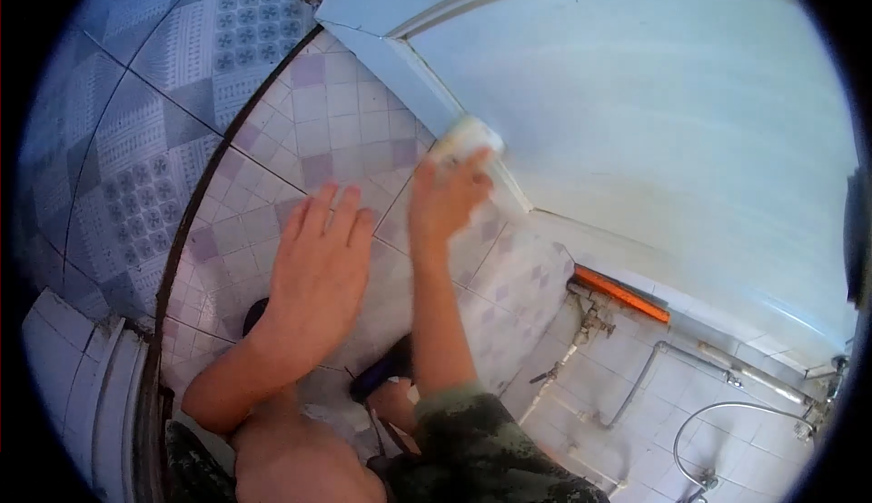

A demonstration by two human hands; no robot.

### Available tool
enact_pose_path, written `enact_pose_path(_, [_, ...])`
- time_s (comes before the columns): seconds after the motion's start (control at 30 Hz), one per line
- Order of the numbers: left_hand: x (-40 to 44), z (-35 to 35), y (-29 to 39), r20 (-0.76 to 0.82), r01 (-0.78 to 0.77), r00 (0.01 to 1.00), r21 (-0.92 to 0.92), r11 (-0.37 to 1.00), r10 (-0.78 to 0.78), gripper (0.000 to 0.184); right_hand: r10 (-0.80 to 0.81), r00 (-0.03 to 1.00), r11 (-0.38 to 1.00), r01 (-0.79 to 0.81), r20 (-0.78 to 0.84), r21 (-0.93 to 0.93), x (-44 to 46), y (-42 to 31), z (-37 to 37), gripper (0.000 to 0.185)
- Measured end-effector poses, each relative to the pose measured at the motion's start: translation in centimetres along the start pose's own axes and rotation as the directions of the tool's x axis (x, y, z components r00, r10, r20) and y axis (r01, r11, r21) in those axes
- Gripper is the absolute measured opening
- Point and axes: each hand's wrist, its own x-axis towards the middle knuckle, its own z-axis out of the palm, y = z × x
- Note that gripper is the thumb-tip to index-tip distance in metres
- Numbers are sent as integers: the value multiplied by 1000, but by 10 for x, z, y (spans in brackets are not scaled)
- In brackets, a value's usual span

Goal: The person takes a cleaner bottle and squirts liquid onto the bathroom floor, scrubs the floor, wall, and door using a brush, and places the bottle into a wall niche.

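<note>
My right hand [450, 194] is stretched forward, its fingers closed on a whitish cloth [470, 135]. The cloth is pressed to the lower edge of a pale blue-white door [618, 103]; motion blurs both hand and cloth, and the cloth's exact shape is unclear. My left hand [322, 253] hangs over the tiled floor with its fingers stretched out and nothing in it. Its forearm lies by my bent knee [304, 467].
A dark curved threshold [213, 167] divides the patterned blue tiles [136, 130] from the pinkish floor tiles [336, 126]. At the lower right, metal pipes [654, 367], a valve [595, 321], a hose [679, 435] and an orange strip [622, 294] line the tiled wall. A white frame [86, 385] stands left.
</note>
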Motion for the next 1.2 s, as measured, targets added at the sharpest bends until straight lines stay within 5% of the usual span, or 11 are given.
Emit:
enact_pose_path(0.03, [0, 2, -1, 20, -17, 1000, -33, 999, 17, 38, 172, 981, 984, -176, 94, 36, 2, 13, -12, 87])
enact_pose_path(0.17, [-4, 11, 8, 51, -67, 996, -88, 994, 72, 38, 146, 987, 989, -144, 68, -26, 1, 45, -14, 86])
enact_pose_path(0.3, [-3, 11, 9, 39, -30, 999, -59, 998, 33, 39, -58, 997, 998, 59, -58, 11, 1, -32, 16, 88])
enact_pose_path(0.43, [-1, -4, 3, 13, 110, 994, -7, 994, -110, 38, -65, 997, 985, 55, 52, 165, 5, -101, 12, 88])
enact_pose_path(0.6, [-4, -10, -6, -11, 120, 993, -15, 993, -120, 37, -70, 997, 988, 71, -13, 134, 3, -60, 3, 88])
enact_pose_path(0.67, [-5, -12, -8, -16, 127, 992, -32, 991, -128, 37, 164, 986, 985, -164, 8, 60, -1, -24, -4, 88])
enact_pose_path(0.8, [-9, -16, -7, 19, 92, 996, -42, 995, -91, 35, 211, 975, 977, -213, 74, 22, -1, -9, -10, 88])
enact_pose_path(0.97, [-11, -16, -9, 20, 120, 993, -62, 991, -119, 35, -46, 996, 993, 55, -79, 104, 3, -102, 15, 90])
enact_pose_path(1.07, [-10, -21, -13, -4, 142, 990, -30, 989, -142, 35, -26, 983, 963, -24, 180, 267, 6, -132, 7, 90])
enact_pose_path(1.13, [-13, -25, -14, 14, 127, 992, -67, 990, -126, 35, -104, 985, 980, 77, 140, 183, 8, -107, 9, 89])
enact_pose_path(1.2, [-12, -23, -14, -11, 117, 993, -56, 992, -118, 33, -132, 984, 990, 136, -117, 22, 5, -60, 25, 89])
